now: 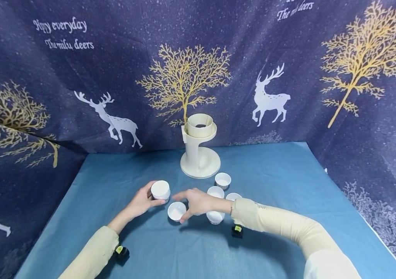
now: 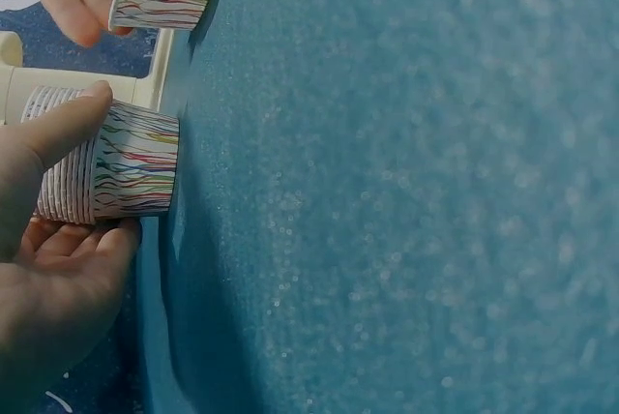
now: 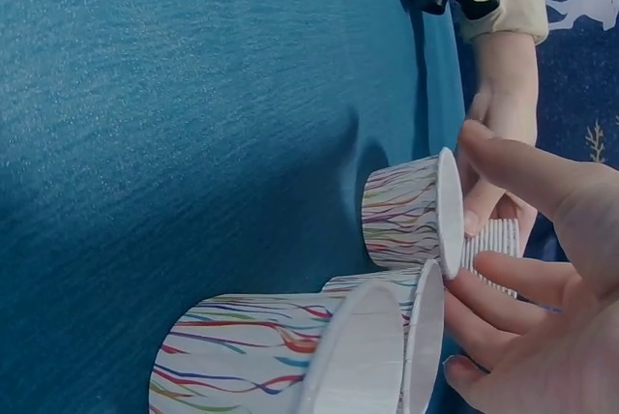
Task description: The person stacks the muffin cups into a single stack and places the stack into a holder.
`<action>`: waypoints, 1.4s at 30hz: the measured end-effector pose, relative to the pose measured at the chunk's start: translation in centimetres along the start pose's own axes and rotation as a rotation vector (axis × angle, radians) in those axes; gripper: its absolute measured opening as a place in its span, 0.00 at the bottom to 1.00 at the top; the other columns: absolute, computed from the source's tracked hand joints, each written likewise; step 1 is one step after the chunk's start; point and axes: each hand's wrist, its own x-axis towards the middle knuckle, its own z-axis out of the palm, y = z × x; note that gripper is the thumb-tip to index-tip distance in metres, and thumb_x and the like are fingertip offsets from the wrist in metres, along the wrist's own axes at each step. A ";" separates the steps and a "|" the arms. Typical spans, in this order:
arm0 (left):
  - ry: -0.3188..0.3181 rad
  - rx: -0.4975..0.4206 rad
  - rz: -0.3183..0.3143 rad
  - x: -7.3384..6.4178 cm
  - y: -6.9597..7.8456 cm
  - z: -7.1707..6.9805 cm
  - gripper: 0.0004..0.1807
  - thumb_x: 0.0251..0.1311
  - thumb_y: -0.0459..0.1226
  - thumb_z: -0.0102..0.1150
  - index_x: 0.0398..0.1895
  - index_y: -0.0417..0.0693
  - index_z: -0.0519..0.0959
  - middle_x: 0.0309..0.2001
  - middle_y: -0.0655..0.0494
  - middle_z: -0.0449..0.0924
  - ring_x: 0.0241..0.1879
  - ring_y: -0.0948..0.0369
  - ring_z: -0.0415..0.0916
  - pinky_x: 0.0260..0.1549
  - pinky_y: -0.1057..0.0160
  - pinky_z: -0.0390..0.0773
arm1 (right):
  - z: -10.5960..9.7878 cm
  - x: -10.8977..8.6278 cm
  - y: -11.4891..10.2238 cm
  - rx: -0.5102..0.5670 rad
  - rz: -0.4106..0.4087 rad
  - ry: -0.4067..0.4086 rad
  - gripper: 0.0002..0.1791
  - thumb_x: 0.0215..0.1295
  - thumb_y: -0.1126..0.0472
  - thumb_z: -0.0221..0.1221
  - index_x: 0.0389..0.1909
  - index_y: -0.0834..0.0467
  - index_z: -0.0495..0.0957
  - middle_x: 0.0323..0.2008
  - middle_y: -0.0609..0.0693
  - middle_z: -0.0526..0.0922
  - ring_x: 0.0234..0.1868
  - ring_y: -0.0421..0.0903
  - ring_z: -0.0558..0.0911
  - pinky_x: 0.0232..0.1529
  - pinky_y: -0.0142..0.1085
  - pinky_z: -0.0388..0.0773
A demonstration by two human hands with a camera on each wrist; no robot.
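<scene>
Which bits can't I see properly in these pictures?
Head view: part of one cup, hidden by the right hand and wrist.
Head view: what the dark patch in the cream stand is; too small.
Left wrist view: part of the stacked cups, behind the left hand.
Right wrist view: the rest of the nearest cup, cut off by the bottom edge.
</scene>
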 end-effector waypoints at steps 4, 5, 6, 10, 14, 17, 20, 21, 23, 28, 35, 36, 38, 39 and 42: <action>-0.009 -0.013 0.014 0.0 0.0 0.0 0.38 0.44 0.35 0.70 0.60 0.43 0.63 0.58 0.44 0.68 0.61 0.50 0.65 0.57 0.53 0.68 | 0.0 0.0 -0.1 -0.004 0.008 -0.018 0.39 0.43 0.52 0.71 0.60 0.53 0.69 0.58 0.43 0.75 0.56 0.41 0.75 0.53 0.31 0.72; -0.008 -0.018 0.013 0.0 0.0 0.0 0.38 0.43 0.35 0.70 0.60 0.43 0.63 0.58 0.44 0.68 0.61 0.50 0.65 0.57 0.53 0.67 | 0.0 0.0 -0.1 -0.002 0.011 -0.017 0.39 0.43 0.53 0.71 0.60 0.53 0.69 0.57 0.43 0.75 0.56 0.41 0.75 0.53 0.31 0.72; -0.006 -0.023 0.012 0.0 0.1 0.0 0.38 0.43 0.34 0.70 0.60 0.43 0.63 0.58 0.45 0.68 0.61 0.51 0.66 0.57 0.53 0.67 | 0.0 0.0 0.0 0.000 0.013 -0.016 0.39 0.43 0.53 0.71 0.60 0.53 0.69 0.57 0.44 0.75 0.56 0.41 0.75 0.53 0.31 0.72; -0.002 -0.026 0.011 0.0 0.1 0.0 0.38 0.43 0.34 0.71 0.60 0.43 0.63 0.58 0.45 0.68 0.61 0.51 0.66 0.57 0.53 0.67 | 0.1 0.1 0.2 -0.001 0.007 -0.007 0.38 0.44 0.53 0.71 0.60 0.53 0.70 0.56 0.44 0.76 0.55 0.42 0.75 0.52 0.31 0.73; -0.001 -0.029 0.009 0.0 0.2 -0.1 0.38 0.43 0.34 0.71 0.60 0.43 0.63 0.58 0.44 0.68 0.61 0.51 0.66 0.57 0.53 0.67 | 0.2 0.4 0.5 -0.004 -0.009 -0.002 0.38 0.44 0.53 0.71 0.60 0.54 0.70 0.55 0.46 0.77 0.54 0.42 0.76 0.52 0.32 0.73; -0.004 -0.028 0.011 0.0 0.1 -0.1 0.38 0.43 0.34 0.71 0.60 0.43 0.63 0.58 0.44 0.68 0.61 0.51 0.66 0.57 0.55 0.67 | 0.3 0.5 0.6 -0.003 -0.017 0.001 0.38 0.43 0.52 0.71 0.59 0.55 0.70 0.55 0.47 0.77 0.54 0.41 0.76 0.53 0.31 0.72; -0.006 -0.027 0.012 0.0 0.1 0.0 0.38 0.43 0.34 0.71 0.60 0.43 0.63 0.58 0.45 0.68 0.61 0.51 0.66 0.57 0.56 0.68 | 0.4 0.7 0.7 -0.012 -0.021 0.006 0.36 0.44 0.53 0.71 0.58 0.54 0.72 0.53 0.46 0.78 0.53 0.40 0.77 0.52 0.30 0.72; -0.008 -0.026 0.013 0.0 0.1 0.0 0.38 0.43 0.34 0.71 0.60 0.43 0.63 0.58 0.45 0.68 0.61 0.51 0.66 0.56 0.56 0.68 | 0.4 0.7 0.8 -0.017 -0.020 0.007 0.35 0.44 0.53 0.71 0.57 0.54 0.72 0.53 0.45 0.79 0.53 0.40 0.77 0.52 0.30 0.72; -0.006 -0.029 0.008 -0.1 0.2 0.0 0.38 0.42 0.34 0.71 0.60 0.43 0.64 0.58 0.45 0.68 0.61 0.51 0.66 0.57 0.56 0.68 | 0.4 0.8 0.8 -0.027 -0.021 0.007 0.34 0.44 0.52 0.71 0.56 0.54 0.73 0.52 0.45 0.79 0.52 0.39 0.77 0.51 0.29 0.72; 0.001 -0.013 0.001 -0.1 0.3 0.0 0.39 0.42 0.36 0.71 0.60 0.42 0.63 0.59 0.44 0.68 0.62 0.50 0.65 0.57 0.54 0.67 | 0.4 0.9 0.7 -0.028 -0.016 0.002 0.37 0.41 0.52 0.72 0.56 0.53 0.73 0.50 0.45 0.80 0.50 0.38 0.77 0.49 0.29 0.73; -0.001 -0.005 0.002 -0.2 0.3 -0.2 0.39 0.43 0.36 0.71 0.61 0.43 0.63 0.59 0.44 0.68 0.62 0.50 0.65 0.57 0.54 0.67 | 0.6 1.2 0.6 -0.040 -0.042 0.000 0.36 0.43 0.53 0.71 0.57 0.54 0.72 0.49 0.45 0.80 0.47 0.37 0.78 0.46 0.27 0.73; -0.002 -0.002 0.001 -0.2 0.3 -0.2 0.39 0.44 0.36 0.71 0.61 0.43 0.63 0.59 0.44 0.68 0.62 0.50 0.65 0.57 0.54 0.67 | 0.6 1.2 0.6 -0.041 -0.049 0.000 0.35 0.44 0.53 0.71 0.56 0.54 0.73 0.49 0.45 0.80 0.47 0.37 0.78 0.46 0.27 0.73; -0.005 0.000 -0.010 -0.2 0.3 -0.1 0.39 0.43 0.37 0.71 0.61 0.43 0.63 0.59 0.45 0.68 0.62 0.51 0.64 0.57 0.54 0.67 | 0.6 1.2 0.5 -0.049 -0.062 0.000 0.33 0.45 0.53 0.70 0.56 0.54 0.73 0.49 0.45 0.80 0.47 0.36 0.78 0.45 0.26 0.73; -0.005 -0.001 -0.015 -0.2 0.3 -0.1 0.39 0.43 0.37 0.71 0.61 0.43 0.63 0.59 0.45 0.67 0.62 0.51 0.64 0.57 0.54 0.67 | 0.6 1.2 0.4 -0.053 -0.066 -0.001 0.33 0.45 0.53 0.70 0.55 0.54 0.73 0.49 0.45 0.80 0.46 0.36 0.78 0.45 0.26 0.73; -0.006 0.006 -0.005 -0.3 0.3 -0.1 0.39 0.44 0.38 0.70 0.61 0.42 0.62 0.59 0.44 0.67 0.62 0.50 0.64 0.57 0.54 0.67 | 0.6 1.2 0.2 -0.064 -0.069 -0.004 0.32 0.46 0.53 0.70 0.55 0.54 0.74 0.50 0.45 0.80 0.47 0.36 0.78 0.45 0.25 0.73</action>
